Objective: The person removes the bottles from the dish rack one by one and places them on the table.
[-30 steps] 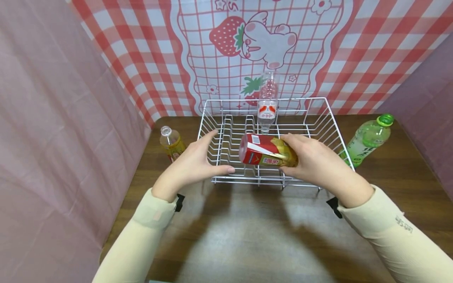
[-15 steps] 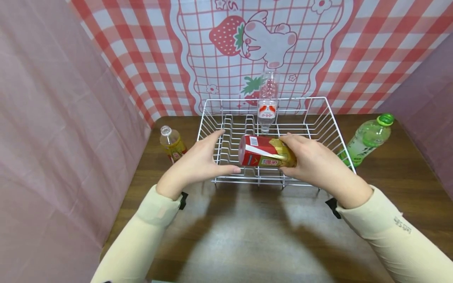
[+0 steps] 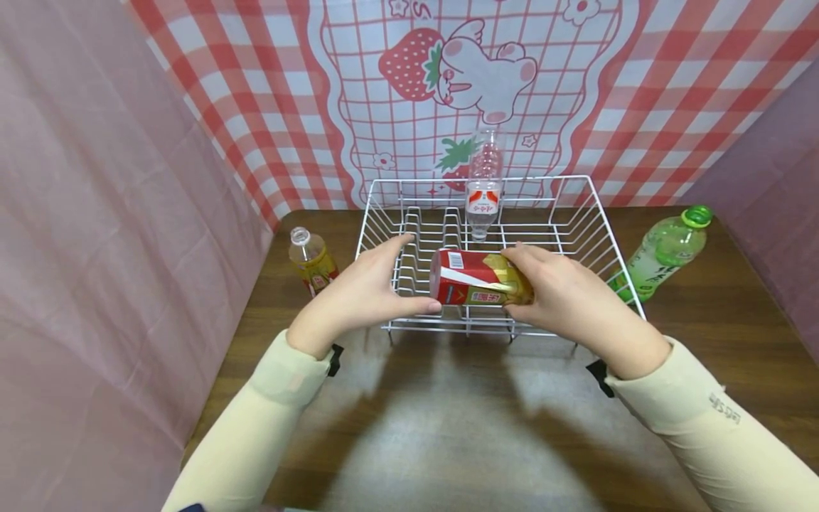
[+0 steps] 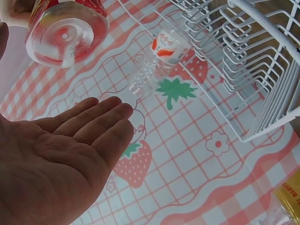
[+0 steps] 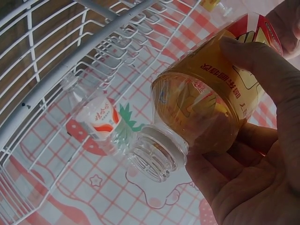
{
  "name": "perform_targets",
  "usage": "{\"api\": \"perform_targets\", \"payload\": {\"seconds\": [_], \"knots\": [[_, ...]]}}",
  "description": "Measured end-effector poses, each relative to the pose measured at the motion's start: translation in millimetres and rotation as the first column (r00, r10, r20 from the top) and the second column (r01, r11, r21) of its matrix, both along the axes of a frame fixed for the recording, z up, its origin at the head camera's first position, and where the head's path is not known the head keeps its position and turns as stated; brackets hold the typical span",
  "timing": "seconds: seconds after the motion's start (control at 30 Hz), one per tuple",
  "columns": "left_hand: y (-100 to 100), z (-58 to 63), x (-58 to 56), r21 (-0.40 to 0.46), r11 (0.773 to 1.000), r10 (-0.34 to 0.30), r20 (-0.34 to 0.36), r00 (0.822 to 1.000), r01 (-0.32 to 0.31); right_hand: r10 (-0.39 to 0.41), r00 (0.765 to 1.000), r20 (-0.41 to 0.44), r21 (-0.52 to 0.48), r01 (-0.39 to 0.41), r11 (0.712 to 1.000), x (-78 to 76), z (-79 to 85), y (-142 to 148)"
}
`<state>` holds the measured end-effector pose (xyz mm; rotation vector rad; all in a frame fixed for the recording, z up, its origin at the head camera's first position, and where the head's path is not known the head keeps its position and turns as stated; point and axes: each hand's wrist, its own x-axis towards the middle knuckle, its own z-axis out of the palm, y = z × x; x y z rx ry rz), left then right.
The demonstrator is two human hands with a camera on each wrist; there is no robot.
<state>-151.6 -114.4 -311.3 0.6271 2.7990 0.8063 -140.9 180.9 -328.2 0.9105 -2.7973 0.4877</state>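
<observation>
My right hand (image 3: pixel 566 299) holds a capless plastic drink bottle (image 3: pixel 470 276) with a red and gold label, lying sideways above the wire rack (image 3: pixel 409 328). The bottle's clear base points left; its neck is hidden behind the right hand in the head view, but the open threaded mouth (image 5: pixel 159 152) shows in the right wrist view. My left hand (image 3: pixel 358 288) stands by the base with straight fingers and thumb spread. A gap between its palm and the bottle base (image 4: pixel 65 37) shows in the left wrist view.
A clear bottle (image 3: pixel 483 203) stands neck-down at the rack's back rail. Left of the rack is a capless yellow-labelled bottle (image 3: pixel 310 259); to its right, a green-capped bottle (image 3: pixel 665 249). The wooden table (image 3: pixel 461 427) extends in front, and a checked cloth (image 3: pixel 275 92) hangs behind.
My left hand has shifted right, closer to the bottle's base. The held bottle has come slightly down toward me with the right hand; the other bottles and the rack stay put.
</observation>
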Motion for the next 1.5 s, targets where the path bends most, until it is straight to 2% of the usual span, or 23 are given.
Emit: {"api": "perform_targets", "payload": {"seconds": [0.27, 0.7, 1.17, 1.3, 1.5], "knots": [[3.1, 0.9, -1.2, -0.011, 1.0, -0.023, -0.007, 1.0, 0.023, 0.029, 0.999, -0.03, -0.009, -0.03, 1.0, -0.2, 0.2, -0.2], [10.0, 1.8, -3.4, -0.034, 0.997, -0.064, -0.03, 0.998, 0.063, 0.01, 1.0, -0.019, 0.046, -0.009, 0.999, 3.5, 2.9, -5.2], [19.0, -0.4, -3.3, -0.039, 0.993, -0.11, -0.049, 0.993, 0.108, 0.041, 0.997, -0.062, 0.072, -0.036, 0.997, 4.4, -2.5, -9.7], [21.8, -1.2, -3.1, -0.058, 0.992, -0.117, -0.047, 0.992, 0.115, 0.041, 0.995, -0.087, 0.09, -0.033, 0.995, 6.0, -2.7, -10.8], [25.8, -1.2, -2.6, -0.089, 0.989, -0.12, -0.051, 0.991, 0.115, 0.063, 0.996, -0.07, 0.075, -0.057, 0.996, 7.6, -2.6, -14.6]]}}
